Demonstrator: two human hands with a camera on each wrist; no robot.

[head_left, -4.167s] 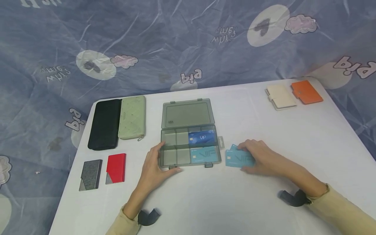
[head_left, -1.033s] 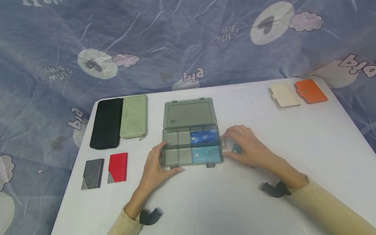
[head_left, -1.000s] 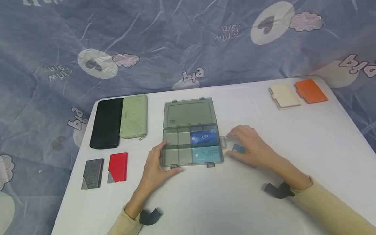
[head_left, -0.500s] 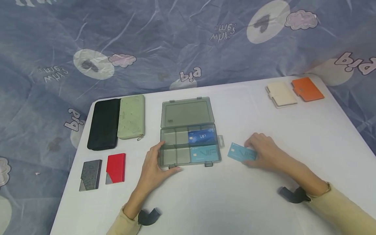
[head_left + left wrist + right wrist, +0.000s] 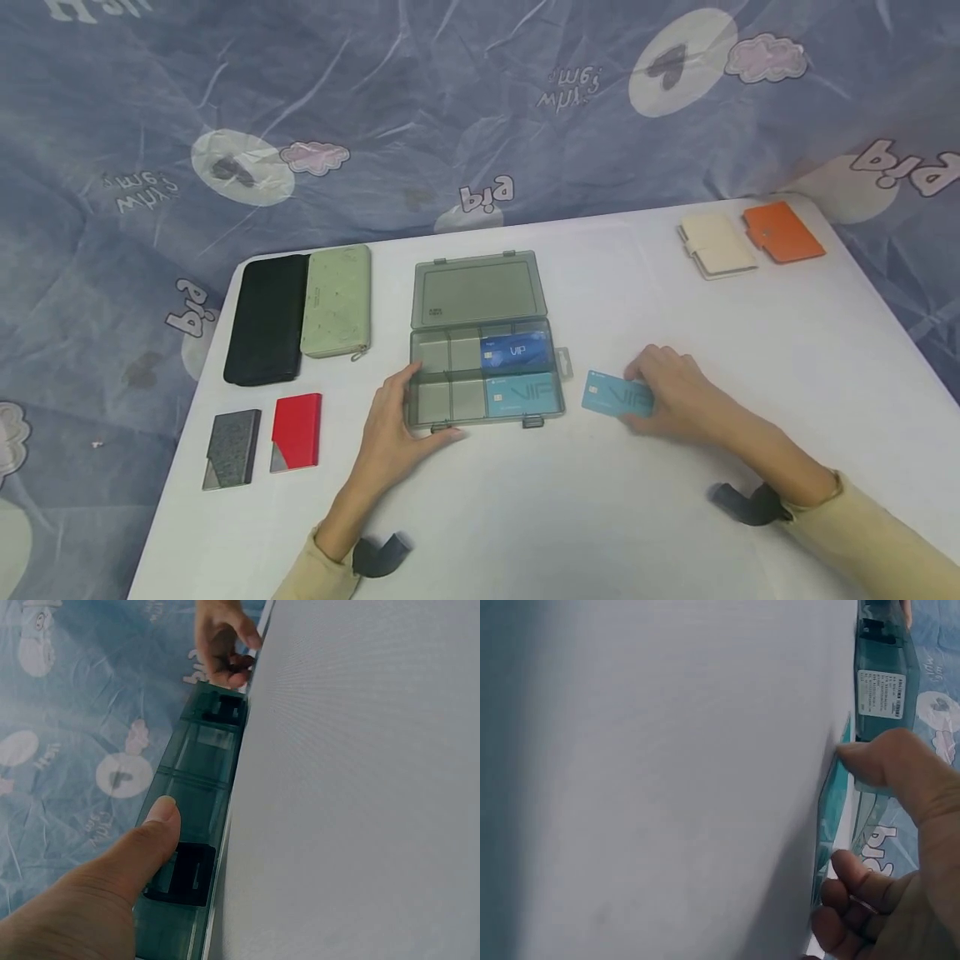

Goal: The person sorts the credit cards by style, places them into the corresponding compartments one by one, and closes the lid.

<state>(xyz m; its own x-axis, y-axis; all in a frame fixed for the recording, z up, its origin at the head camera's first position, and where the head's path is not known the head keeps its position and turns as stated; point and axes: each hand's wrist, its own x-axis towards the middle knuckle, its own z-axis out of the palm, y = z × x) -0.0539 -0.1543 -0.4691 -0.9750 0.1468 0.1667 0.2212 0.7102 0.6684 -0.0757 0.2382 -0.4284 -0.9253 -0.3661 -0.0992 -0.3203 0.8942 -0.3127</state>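
Observation:
A smoky, see-through compartment box (image 5: 468,396) lies with its lid (image 5: 480,290) folded back. My left hand (image 5: 388,433) holds its left front corner, fingers along the side; in the left wrist view the thumb lies against the front wall near a latch (image 5: 180,874). Inside, at the right, are a dark blue VIP card (image 5: 516,351) in the back row and a light blue VIP card (image 5: 521,396) in the front row. Right of the box, my right hand (image 5: 678,398) grips another light blue VIP card (image 5: 607,395) by its right end, thumb at the near edge and fingers at the far edge.
On the left of the white table lie a black wallet (image 5: 266,319), a green zip wallet (image 5: 337,302), a grey card holder (image 5: 232,448) and a red one (image 5: 297,429). Cream (image 5: 718,244) and orange (image 5: 783,232) card cases lie back right. A printed blue cloth (image 5: 405,108) hangs behind.
My right hand has drawn back rightward from the box's side, and the card in it shows more fully. Earlier, two light blue cards were fanned there; now one shows. The left hand stays put.

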